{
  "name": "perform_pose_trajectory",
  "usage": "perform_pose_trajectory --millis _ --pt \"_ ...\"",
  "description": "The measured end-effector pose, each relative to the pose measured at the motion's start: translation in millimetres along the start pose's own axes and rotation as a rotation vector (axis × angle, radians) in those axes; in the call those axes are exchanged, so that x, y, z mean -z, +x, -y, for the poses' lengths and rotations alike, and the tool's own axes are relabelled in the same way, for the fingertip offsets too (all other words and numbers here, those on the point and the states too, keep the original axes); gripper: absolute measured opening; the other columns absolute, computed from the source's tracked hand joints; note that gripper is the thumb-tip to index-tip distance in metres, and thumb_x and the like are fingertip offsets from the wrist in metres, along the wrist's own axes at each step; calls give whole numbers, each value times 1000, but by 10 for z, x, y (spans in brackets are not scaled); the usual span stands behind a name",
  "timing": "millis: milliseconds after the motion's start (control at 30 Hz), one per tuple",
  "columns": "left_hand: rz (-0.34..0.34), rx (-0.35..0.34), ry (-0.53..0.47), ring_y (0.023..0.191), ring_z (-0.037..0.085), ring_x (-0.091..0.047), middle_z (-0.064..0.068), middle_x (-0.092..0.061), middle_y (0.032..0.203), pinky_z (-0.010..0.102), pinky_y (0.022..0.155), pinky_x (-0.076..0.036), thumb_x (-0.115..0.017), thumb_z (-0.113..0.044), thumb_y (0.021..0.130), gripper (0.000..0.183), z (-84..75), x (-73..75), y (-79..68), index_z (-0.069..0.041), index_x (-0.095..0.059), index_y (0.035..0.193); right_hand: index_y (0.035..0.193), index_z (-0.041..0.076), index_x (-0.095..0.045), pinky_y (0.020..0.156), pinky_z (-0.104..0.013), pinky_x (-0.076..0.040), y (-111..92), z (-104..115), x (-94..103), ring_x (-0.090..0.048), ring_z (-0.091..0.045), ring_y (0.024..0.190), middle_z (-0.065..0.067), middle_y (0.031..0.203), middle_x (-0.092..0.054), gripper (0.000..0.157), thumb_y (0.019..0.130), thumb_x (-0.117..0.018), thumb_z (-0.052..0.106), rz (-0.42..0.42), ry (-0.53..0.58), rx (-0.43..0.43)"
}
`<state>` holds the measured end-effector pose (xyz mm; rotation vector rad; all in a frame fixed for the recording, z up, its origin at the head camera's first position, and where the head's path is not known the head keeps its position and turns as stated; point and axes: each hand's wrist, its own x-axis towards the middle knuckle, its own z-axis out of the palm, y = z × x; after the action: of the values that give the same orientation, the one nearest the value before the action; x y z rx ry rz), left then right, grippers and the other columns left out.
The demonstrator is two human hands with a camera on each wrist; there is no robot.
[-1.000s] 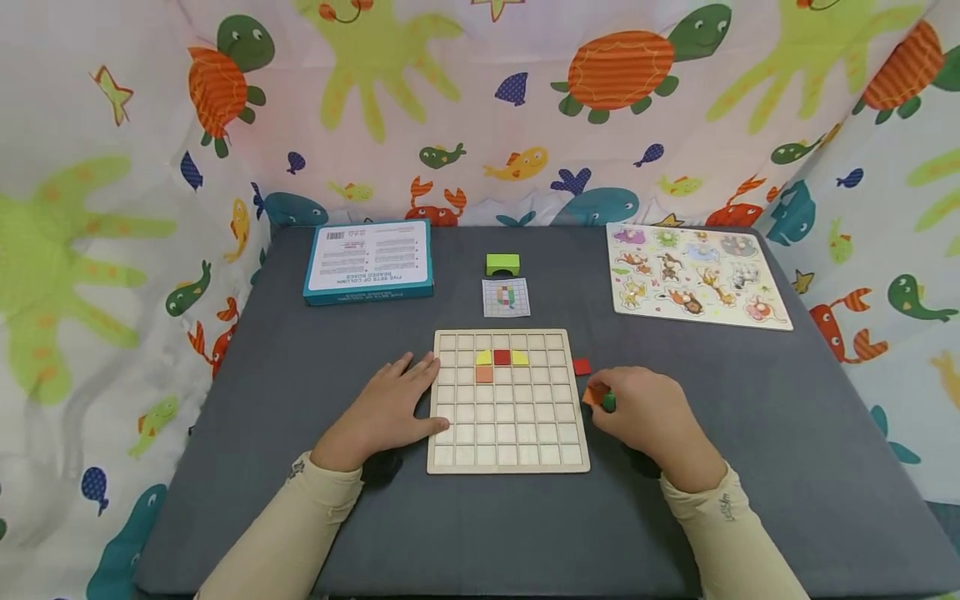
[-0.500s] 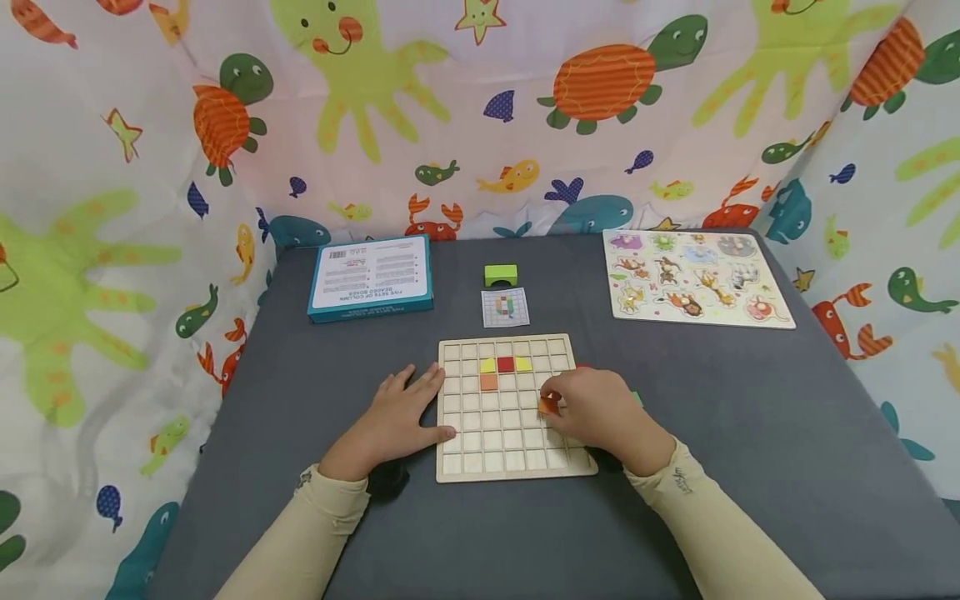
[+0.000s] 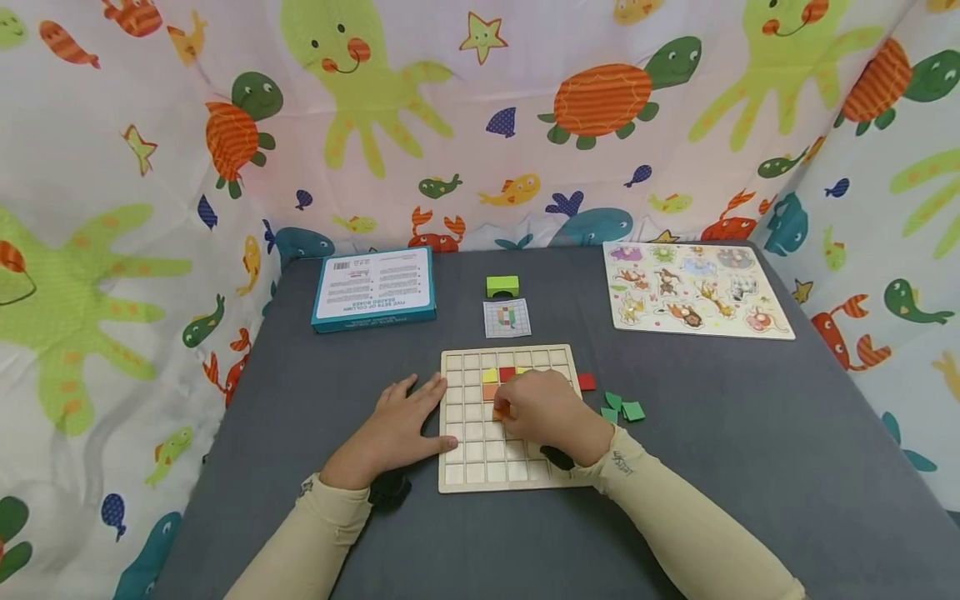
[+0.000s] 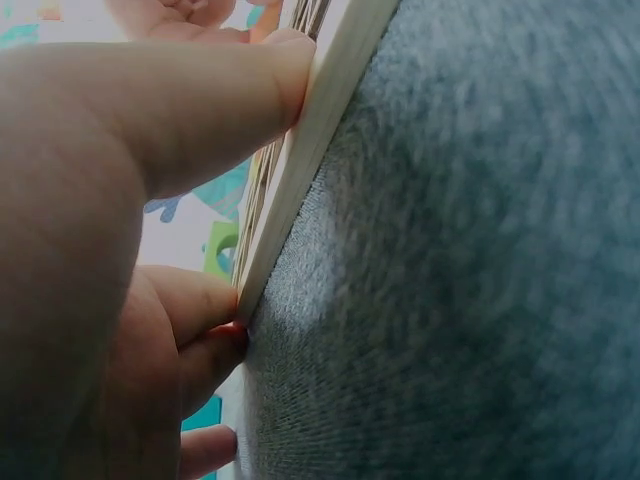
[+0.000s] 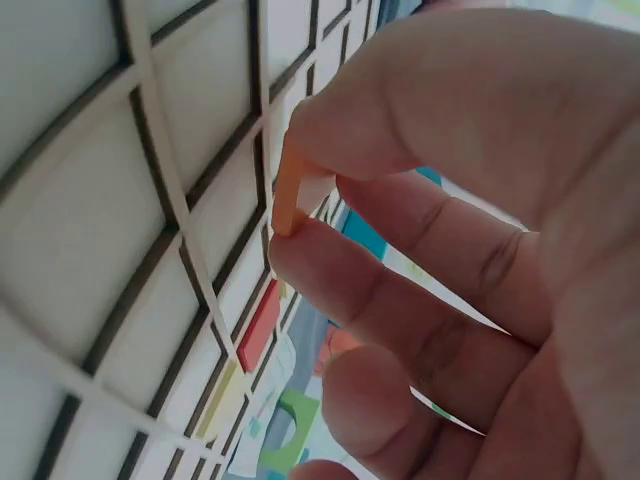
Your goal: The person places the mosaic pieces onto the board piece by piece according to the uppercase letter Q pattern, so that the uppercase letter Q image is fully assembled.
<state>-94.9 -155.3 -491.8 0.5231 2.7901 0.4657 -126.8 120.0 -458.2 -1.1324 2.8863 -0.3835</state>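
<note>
One orange tile (image 5: 288,190) clamped in right fingers (image 5: 345,272) over one gridded board (image 3: 474,452); left fingers (image 3: 427,396) apart at its edge; three green tiles (image 3: 633,411) alongside.

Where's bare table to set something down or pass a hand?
Bare gray table: right of the green tiles, below the animal board; between blue box and left hand; below the grid board, between the sleeves. Crowded: the grid board's right edge, by red tile and green tiles; above it, pattern card and green block.

Orange tile (image 5: 287,192) in the pinch of the right hand (image 5: 450,270) — red tile (image 5: 259,325), yellow tile (image 5: 220,402) on gridded board (image 5: 70,250) nearby.
</note>
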Motion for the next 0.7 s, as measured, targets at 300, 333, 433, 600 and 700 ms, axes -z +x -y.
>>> perform_pose_trajectory --millis 300,333,433,600,700 --pt "-10 -2 8 161 41 -15 2 -23 176 65 125 -12 -70 -68 94 103 8 -25 -5 -17 -27 171 87 26 -80 58 -29 -50 87 26 -101 -58 -9 65 13 76 -66 10 84 -89 22 4 -79 -1" --pt "-11 -1 8 161 41 -16 2 -23 176 65 125 -12 -70 -68 94 103 8 -29 -5 -16 -27 171 87 26 -81 58 -29 -51 90 26 -108 -59 -9 66 12 77 -68 9 84 -88 22 -3 -90 5" --pt "-17 1 7 160 42 -16 3 -24 175 66 125 -13 -71 -68 94 103 10 -34 -7 -16 -28 171 88 26 -83 59 -30 -54 97 35 -121 -62 -10 68 12 80 -71 8 84 -87 21 -26 -111 31" --pt "-24 -8 3 159 44 -18 6 -27 175 68 124 -14 -71 -68 93 103 4 -23 -17 -14 -30 170 89 25 -84 62 -31 -57 102 68 -108 -66 -12 71 10 84 -72 10 84 -87 17 -32 -114 67" --pt "-26 -12 4 159 44 -19 6 -28 174 68 124 -14 -71 -68 93 103 -3 -15 -16 -13 -31 170 90 26 -86 62 -30 -57 103 88 -92 -67 -11 73 10 86 -72 11 85 -87 17 -17 -121 64"
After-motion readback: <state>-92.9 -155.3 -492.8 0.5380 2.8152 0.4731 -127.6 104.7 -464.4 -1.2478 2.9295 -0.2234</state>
